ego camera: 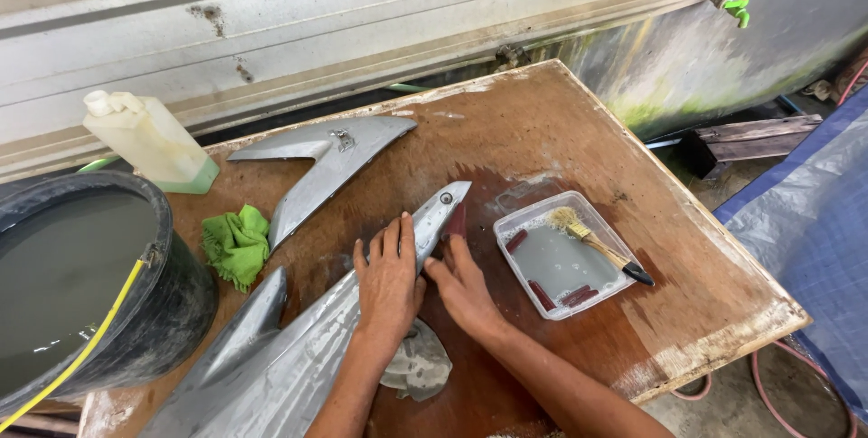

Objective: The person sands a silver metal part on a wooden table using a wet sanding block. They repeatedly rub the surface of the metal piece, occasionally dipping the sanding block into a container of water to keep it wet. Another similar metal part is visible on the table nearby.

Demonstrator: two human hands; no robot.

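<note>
At frame centre, the left hand (389, 280) pressed flat, fingers spread, on the wet grey panel (307, 348); the right hand (463, 289) pinched a red pad (458, 219) against its tip. The panel looked light, stiff and slippery, best steadied mid-length.

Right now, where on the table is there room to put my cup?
Bare wood lies at the far right corner of the table, beyond the plastic tray, and along the edge right of the tray. It is crowded around both hands, on the long grey panel.
</note>
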